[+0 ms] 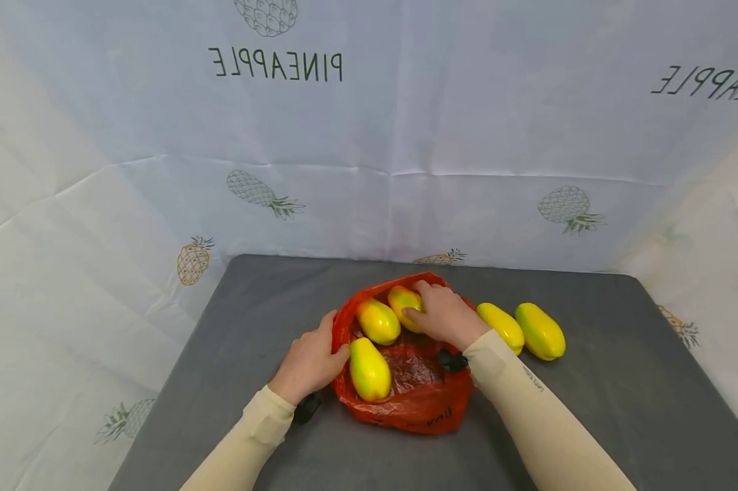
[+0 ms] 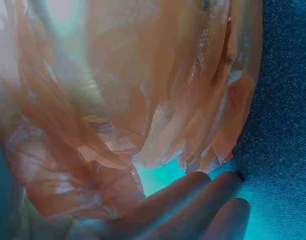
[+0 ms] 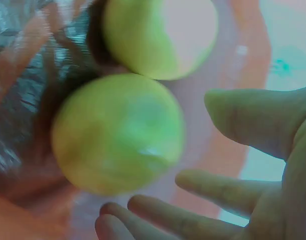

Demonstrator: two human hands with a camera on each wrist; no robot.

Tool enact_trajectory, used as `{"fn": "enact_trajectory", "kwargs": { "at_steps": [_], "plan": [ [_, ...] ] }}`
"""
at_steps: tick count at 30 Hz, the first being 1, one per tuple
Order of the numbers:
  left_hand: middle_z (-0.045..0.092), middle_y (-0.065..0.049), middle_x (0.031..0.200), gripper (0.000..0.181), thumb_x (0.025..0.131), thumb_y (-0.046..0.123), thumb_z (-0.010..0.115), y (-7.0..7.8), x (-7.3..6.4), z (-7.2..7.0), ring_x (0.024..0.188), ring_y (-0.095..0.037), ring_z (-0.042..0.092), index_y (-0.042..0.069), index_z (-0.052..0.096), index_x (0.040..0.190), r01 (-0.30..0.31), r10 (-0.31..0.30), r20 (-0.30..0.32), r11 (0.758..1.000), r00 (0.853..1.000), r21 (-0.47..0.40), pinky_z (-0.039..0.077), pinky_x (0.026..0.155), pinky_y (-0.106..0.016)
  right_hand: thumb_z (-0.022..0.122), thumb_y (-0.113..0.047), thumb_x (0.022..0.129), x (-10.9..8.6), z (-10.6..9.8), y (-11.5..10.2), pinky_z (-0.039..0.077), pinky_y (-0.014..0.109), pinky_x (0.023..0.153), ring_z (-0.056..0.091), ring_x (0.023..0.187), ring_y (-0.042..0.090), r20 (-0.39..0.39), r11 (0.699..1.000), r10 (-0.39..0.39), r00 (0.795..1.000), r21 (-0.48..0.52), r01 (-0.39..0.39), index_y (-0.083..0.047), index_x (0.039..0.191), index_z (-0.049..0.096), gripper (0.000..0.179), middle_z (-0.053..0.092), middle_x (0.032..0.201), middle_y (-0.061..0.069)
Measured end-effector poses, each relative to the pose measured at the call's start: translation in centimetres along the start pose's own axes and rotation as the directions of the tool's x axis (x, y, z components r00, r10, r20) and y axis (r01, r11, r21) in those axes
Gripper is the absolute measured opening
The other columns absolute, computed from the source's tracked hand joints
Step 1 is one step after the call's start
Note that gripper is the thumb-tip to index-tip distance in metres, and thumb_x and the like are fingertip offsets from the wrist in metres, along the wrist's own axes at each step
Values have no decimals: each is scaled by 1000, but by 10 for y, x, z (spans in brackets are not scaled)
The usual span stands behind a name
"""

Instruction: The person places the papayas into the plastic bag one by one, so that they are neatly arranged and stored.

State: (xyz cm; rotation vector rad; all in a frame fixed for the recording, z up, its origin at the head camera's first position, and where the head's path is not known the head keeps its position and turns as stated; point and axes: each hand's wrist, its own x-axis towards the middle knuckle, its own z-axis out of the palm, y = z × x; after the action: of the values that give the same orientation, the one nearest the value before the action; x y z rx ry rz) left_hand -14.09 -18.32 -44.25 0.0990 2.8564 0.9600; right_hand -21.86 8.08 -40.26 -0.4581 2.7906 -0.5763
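A red plastic bag (image 1: 427,406) lies on the table with its mouth spread wide, three yellow-green papayas inside. My left hand (image 1: 310,360) pinches the bag's left rim, thumb over the inner side and fingers outside; the left wrist view shows those fingers (image 2: 185,207) against the crinkled plastic. One papaya (image 1: 370,370) sits just beside that thumb, another (image 1: 378,322) behind it. My right hand (image 1: 445,314) is inside the bag's far right side at the third papaya (image 1: 404,307). In the right wrist view, its thumb and fingers are spread, apart from the nearest papaya (image 3: 117,135).
Two more papayas, a near one (image 1: 501,327) and a farther-right one (image 1: 540,332), lie on the grey table (image 1: 621,382) right of the bag. A white pineapple-print cloth (image 1: 467,123) hangs behind the table and along its sides.
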Motion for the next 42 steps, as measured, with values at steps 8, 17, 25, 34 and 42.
{"fn": "enact_trajectory", "kwargs": {
  "at_steps": [8,17,25,34,42],
  "plan": [
    [74,-19,130,72,102,28,68,2,1,1,75,-20,67,4,39,163,20,-20,20,999,1000,-36,63,70,-37,63,-40,109,-43,-30,10,51,63,114,61,139,42,-130,997,-59,990,42,65,-5,157,53,61,61,155,20],
    [73,-20,134,73,103,28,68,2,1,0,80,-20,71,4,37,165,24,-24,3,998,1000,-66,64,71,-37,59,-48,109,-92,-46,58,52,67,109,61,137,45,-273,992,70,960,125,-36,-9,159,52,64,59,157,21],
    [71,-19,141,72,104,30,68,3,3,5,91,-23,74,5,39,164,6,-7,-6,998,1000,-59,67,82,-43,58,-51,109,-115,-41,118,51,72,102,62,127,54,-402,974,207,892,166,-151,-4,160,49,69,54,158,30],
    [69,-19,145,71,104,29,68,4,3,8,96,-23,75,5,39,164,13,-13,1,997,1000,-79,67,87,-47,51,-61,109,-115,-34,157,40,78,110,43,142,62,-301,945,314,900,189,-267,6,164,35,88,42,160,40],
    [68,-18,146,71,104,31,67,5,5,6,99,-24,74,6,39,164,26,-26,8,995,1000,-92,67,89,-47,46,-68,108,-109,-24,178,48,73,103,51,135,60,-207,919,379,902,195,-342,8,164,31,96,43,157,43]
  ]
}}
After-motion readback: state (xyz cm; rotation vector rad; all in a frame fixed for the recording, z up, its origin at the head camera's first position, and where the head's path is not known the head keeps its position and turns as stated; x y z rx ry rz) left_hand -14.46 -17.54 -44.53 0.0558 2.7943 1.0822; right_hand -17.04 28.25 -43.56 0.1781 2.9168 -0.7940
